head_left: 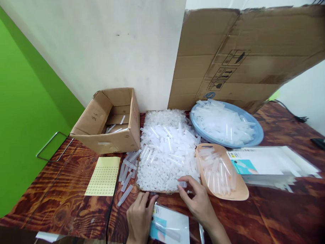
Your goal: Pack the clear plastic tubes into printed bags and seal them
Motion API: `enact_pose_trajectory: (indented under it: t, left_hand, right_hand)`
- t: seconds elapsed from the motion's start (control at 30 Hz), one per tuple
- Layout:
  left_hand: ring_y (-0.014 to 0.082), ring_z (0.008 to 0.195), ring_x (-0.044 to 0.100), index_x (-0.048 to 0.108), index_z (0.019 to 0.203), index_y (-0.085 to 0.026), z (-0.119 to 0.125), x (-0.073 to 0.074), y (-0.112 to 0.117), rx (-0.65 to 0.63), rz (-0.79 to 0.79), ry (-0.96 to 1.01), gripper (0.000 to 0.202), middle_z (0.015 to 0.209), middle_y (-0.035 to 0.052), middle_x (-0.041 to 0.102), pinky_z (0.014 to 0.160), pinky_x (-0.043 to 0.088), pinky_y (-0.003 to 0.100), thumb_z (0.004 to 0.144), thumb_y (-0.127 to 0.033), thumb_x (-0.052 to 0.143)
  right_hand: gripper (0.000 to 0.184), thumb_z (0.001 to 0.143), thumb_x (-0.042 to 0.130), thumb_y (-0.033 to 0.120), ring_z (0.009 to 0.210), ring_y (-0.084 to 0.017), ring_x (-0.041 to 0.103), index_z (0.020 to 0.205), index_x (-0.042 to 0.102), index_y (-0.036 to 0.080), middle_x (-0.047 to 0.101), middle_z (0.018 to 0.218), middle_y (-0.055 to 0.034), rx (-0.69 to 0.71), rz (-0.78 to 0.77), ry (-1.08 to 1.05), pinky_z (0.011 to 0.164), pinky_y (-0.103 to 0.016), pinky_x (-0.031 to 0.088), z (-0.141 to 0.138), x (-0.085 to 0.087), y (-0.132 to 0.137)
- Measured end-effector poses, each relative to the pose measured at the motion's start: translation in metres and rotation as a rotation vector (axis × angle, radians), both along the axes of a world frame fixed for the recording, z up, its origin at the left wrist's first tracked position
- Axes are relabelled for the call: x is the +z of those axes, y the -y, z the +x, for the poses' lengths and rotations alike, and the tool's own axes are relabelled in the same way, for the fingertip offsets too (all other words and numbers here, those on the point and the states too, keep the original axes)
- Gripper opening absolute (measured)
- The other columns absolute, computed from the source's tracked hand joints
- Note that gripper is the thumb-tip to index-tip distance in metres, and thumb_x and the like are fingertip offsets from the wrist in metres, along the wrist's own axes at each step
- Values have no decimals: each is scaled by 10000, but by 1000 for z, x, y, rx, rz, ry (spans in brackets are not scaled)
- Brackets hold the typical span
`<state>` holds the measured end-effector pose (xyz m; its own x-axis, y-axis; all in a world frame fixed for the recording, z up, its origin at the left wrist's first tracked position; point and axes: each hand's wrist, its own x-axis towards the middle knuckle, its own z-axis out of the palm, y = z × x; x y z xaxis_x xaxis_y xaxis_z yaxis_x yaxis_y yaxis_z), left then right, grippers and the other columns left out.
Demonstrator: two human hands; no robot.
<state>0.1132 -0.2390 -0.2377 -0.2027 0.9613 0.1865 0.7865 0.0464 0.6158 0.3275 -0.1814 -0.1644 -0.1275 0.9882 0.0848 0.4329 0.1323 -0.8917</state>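
Note:
My right hand (194, 199) pinches a short translucent plastic tube (182, 184) between thumb and index finger, above the near edge of the tray of small white pieces (164, 179). My left hand (139, 217) is closed on the upper left edge of a clear plastic bag (179, 224) lying at the front of the table. Inside the bag are a white and teal printed card and what looks like a translucent tube. Its left edge is partly hidden by my fingers.
Loose tubes (125, 195) lie left of the tray. Further left are a yellow sticker sheet (103, 175) and an open cardboard box (117, 143). On the right stand a peach tray (243, 192) of tubes, a blue basin (259, 133) and a stack of bagged cards (270, 162).

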Motion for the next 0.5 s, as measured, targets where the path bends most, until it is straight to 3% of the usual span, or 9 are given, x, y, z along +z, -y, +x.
enact_pose_trajectory:
  t: [0.2, 0.5]
  left_hand:
    - [249, 749, 713, 769, 970, -233, -2, 3, -2, -70, 50, 43, 158, 846, 85, 764, 676, 421, 282, 898, -361, 712]
    - [201, 746, 693, 704, 923, -209, -9, 5, -4, -241, 142, 34, 145, 810, 39, 717, 724, 507, 277, 982, -282, 593]
  right_hand:
    - [187, 973, 571, 379, 699, -200, 648, 998, 630, 204, 654, 812, -31, -17, -30, -34, 634, -277, 533, 3, -6, 4]
    - [170, 954, 593, 366, 724, -192, 647, 1003, 624, 205, 645, 847, -35, -40, -39, -91, 647, -271, 527, 5, 0, -8]
